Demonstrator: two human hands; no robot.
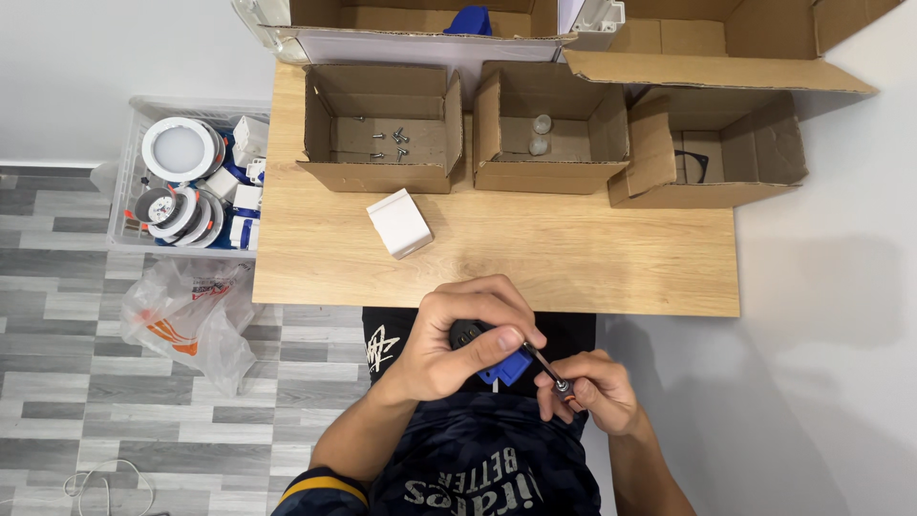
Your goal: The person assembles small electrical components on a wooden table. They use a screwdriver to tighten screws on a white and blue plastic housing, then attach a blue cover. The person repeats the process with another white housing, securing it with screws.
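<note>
My left hand [458, 339] grips a small black and blue part [497, 361] just below the near edge of the wooden table [573, 258], over my lap. My right hand [592, 387] holds a small screwdriver [552, 373] whose tip points up-left into the blue part. On the table, apart from both hands, a white rectangular block [399, 222] lies by itself.
Three open cardboard boxes stand along the table's far side: the left one [377, 129] holds several screws, the middle one [549, 129] two small clear pieces, the right one [712, 153] a dark thin item. A plastic crate [129, 182] of round lamps and a plastic bag [191, 320] sit on the floor at the left.
</note>
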